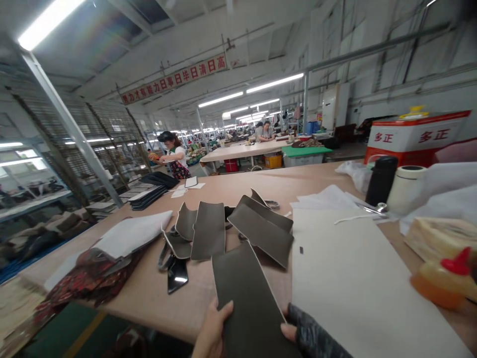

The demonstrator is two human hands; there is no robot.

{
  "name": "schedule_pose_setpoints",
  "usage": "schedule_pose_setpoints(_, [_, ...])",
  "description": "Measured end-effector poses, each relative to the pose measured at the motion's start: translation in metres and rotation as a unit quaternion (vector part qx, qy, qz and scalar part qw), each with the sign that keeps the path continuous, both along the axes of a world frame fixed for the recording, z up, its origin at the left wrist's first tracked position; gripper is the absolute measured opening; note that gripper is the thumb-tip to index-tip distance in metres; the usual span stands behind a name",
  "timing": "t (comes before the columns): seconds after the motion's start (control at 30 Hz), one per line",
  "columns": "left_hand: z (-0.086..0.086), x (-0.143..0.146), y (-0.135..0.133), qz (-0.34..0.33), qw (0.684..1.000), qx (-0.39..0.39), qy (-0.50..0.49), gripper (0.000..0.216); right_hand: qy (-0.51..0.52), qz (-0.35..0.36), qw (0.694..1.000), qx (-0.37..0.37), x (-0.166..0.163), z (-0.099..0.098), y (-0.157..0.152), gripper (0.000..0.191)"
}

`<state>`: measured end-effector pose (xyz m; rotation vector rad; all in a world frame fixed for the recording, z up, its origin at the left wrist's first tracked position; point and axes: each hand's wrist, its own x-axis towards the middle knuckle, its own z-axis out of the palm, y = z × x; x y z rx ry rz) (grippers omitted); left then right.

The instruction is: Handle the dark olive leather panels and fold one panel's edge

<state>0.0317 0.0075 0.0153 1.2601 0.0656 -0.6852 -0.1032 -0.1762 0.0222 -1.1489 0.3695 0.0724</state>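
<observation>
A dark grey-brown leather panel lies at the near edge of the long tan worktable. My left hand grips its left edge, thumb on top. On the panel's right edge, my right hand in a dark patterned sleeve holds on with the thumb. Several more panels of the same dark material lie fanned out just beyond. A large white sheet covers the table to the right of my hands.
A pile of white and red patterned fabric sits at the left. A black flask, a white roll and an orange glue bottle with a red cap stand at the right. Another person works at the far left.
</observation>
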Motion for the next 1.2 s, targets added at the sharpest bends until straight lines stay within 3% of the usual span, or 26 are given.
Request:
schedule_pose_setpoints(0.13, [0.041, 0.011, 0.005, -0.043, 0.999, 0.025, -0.018, 0.053, -0.014, -0.055, 0.995, 0.085, 0.02, -0.009, 0.001, 0.036])
schedule_pose_setpoints(0.2, [0.054, 0.018, 0.002, -0.074, 0.996, 0.037, -0.04, 0.051, -0.028, -0.071, 0.995, 0.064, 0.032, -0.011, 0.0, 0.034])
schedule_pose_setpoints(0.3, [0.052, 0.025, -0.005, -0.108, 0.986, 0.081, -0.094, 0.052, -0.025, -0.08, 0.996, -0.019, 0.044, -0.02, -0.001, 0.036])
schedule_pose_setpoints(0.4, [0.031, 0.033, -0.011, -0.101, 0.958, 0.172, -0.204, 0.049, -0.024, -0.092, 0.995, -0.037, 0.049, -0.039, -0.001, 0.039])
schedule_pose_setpoints(0.53, [0.001, 0.041, -0.017, -0.053, 0.872, 0.312, -0.374, 0.058, 0.0, -0.106, 0.994, -0.032, 0.053, -0.061, -0.001, 0.037])
schedule_pose_setpoints(0.6, [-0.007, 0.037, -0.021, -0.011, 0.813, 0.383, -0.439, 0.061, 0.014, -0.109, 0.993, -0.031, 0.056, -0.067, -0.001, 0.036])
schedule_pose_setpoints(0.7, [-0.008, 0.019, -0.031, 0.032, 0.701, 0.446, -0.555, 0.041, 0.023, -0.105, 0.994, -0.021, 0.061, -0.069, 0.002, 0.036])
schedule_pose_setpoints(0.73, [-0.008, 0.012, -0.035, 0.014, 0.686, 0.448, -0.573, 0.032, 0.021, -0.101, 0.995, -0.014, 0.063, -0.069, 0.004, 0.035])
schedule_pose_setpoints(0.77, [-0.008, 0.005, -0.04, -0.019, 0.692, 0.442, -0.571, 0.026, 0.018, -0.097, 0.995, -0.005, 0.064, -0.068, 0.006, 0.035])
schedule_pose_setpoints(0.83, [-0.009, -0.007, -0.048, -0.085, 0.742, 0.416, -0.518, 0.024, 0.003, -0.096, 0.995, 0.013, 0.066, -0.065, 0.01, 0.033])
schedule_pose_setpoints(0.93, [-0.012, -0.015, -0.054, -0.113, 0.816, 0.375, -0.425, 0.029, -0.025, -0.107, 0.994, 0.026, 0.068, -0.057, 0.014, 0.034])
schedule_pose_setpoints(1.2, [-0.01, -0.013, -0.052, -0.094, 0.868, 0.329, -0.36, 0.027, -0.027, -0.09, 0.995, 0.042, 0.071, -0.049, 0.016, 0.037])
